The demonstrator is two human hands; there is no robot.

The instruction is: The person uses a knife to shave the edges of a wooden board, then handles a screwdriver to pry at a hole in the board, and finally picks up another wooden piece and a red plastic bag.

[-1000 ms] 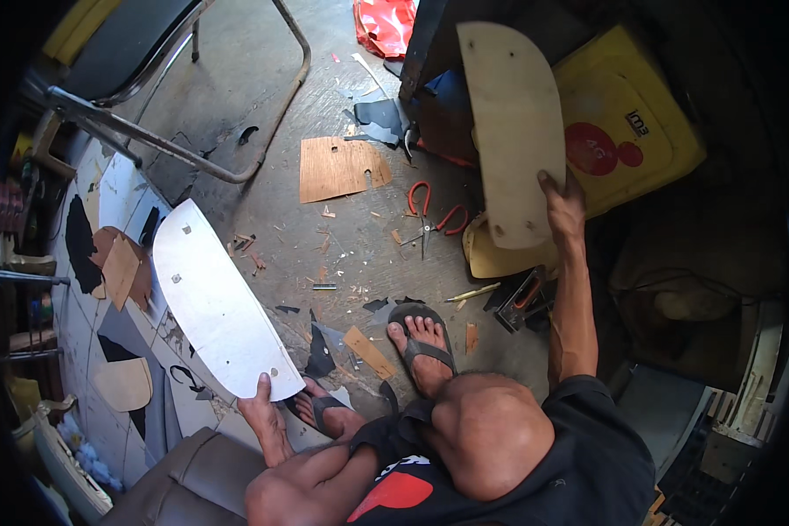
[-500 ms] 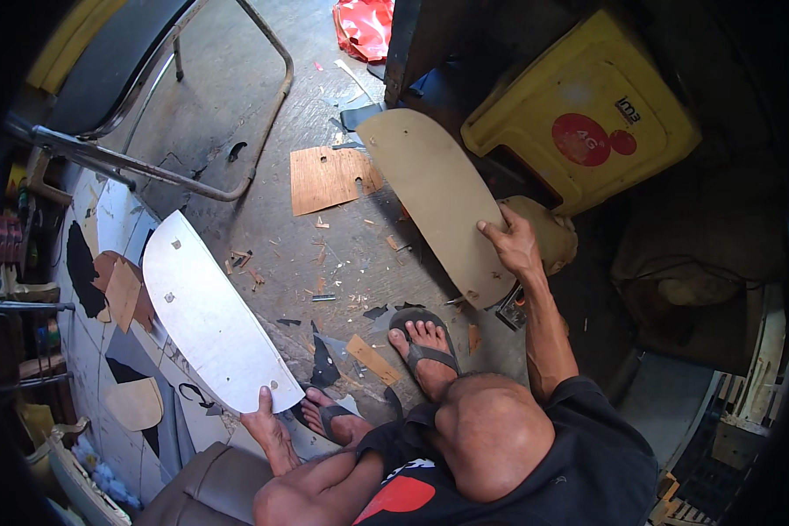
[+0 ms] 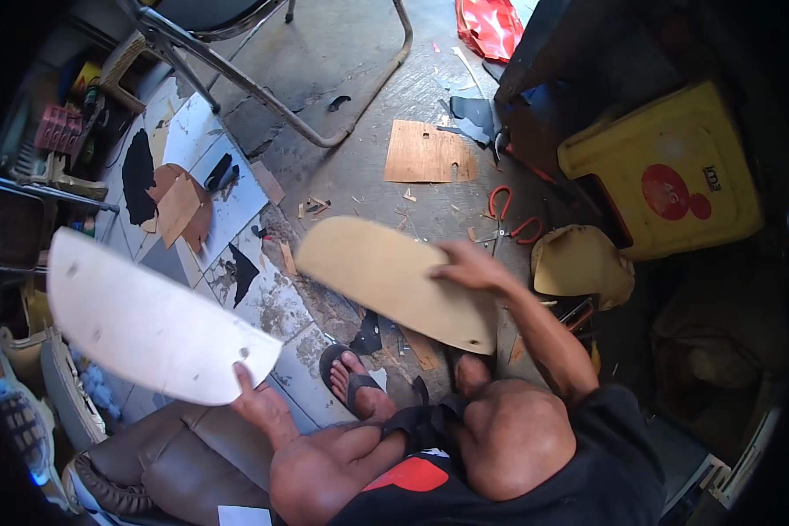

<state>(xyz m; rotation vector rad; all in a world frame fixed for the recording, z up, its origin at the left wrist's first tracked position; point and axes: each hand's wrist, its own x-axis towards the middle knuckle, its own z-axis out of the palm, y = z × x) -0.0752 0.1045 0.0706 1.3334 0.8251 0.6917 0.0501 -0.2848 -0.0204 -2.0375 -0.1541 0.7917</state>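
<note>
In my left hand (image 3: 263, 405) is the narrow lower end of a white half-oval board (image 3: 153, 324), with the thumb on its top face near a small hole. My right hand (image 3: 472, 266) grips the long edge of a tan board (image 3: 381, 276) of similar curved shape, which also has a hole near its end. Both boards are held up off the floor, apart from each other, the tan one over the space before my feet. Beyond the right hand, scissors with red-orange handles (image 3: 500, 230) lie on the floor, beside a smaller rounded tan piece (image 3: 579, 263).
A square of brown plywood (image 3: 428, 152) lies ahead among wood chips and black scraps. A metal-framed chair (image 3: 359, 114) stands far left, a yellow plastic stool (image 3: 675, 167) far right. Behind the left hand is a brown padded seat (image 3: 206, 460). A red bag (image 3: 489, 28) lies farthest off.
The view has swung left. The tan board has come nearer, from a steep slant to a flatter one, uncovering the scissors. The white board has tilted flatter too, its far end reaching left.
</note>
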